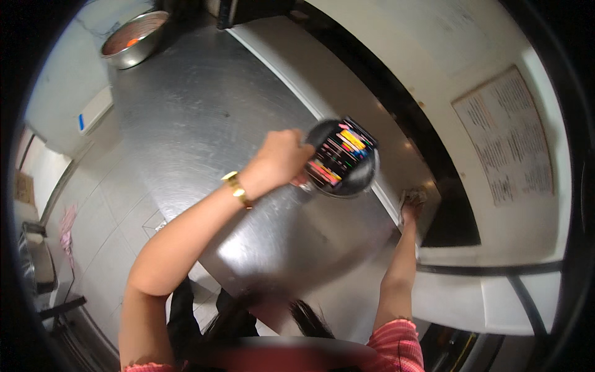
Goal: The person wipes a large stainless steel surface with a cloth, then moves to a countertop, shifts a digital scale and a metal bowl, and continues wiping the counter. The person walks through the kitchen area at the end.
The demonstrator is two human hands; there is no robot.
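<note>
My left hand point(277, 160), with a gold watch or bracelet point(235, 189) on its wrist, is closed on the near rim of a round metal bowl point(358, 184). It holds the bowl above the steel table. A dark phone point(342, 154) with a lit, colourful screen lies in or across the bowl; I cannot tell whether my fingers touch it too. Farther right, my right hand point(409, 212) is closed around a crumpled light cloth point(416, 197), pressed to the raised steel ledge along the wall. Its fingers are partly hidden by the cloth.
The brushed steel table point(204, 111) spreads under both arms. At its far left corner stands a large metal bowl point(133, 40) with something orange inside. The steel ledge point(347, 80) runs along the right side, below a wall with a printed sheet point(508, 133). Tiled floor point(102, 211) lies left.
</note>
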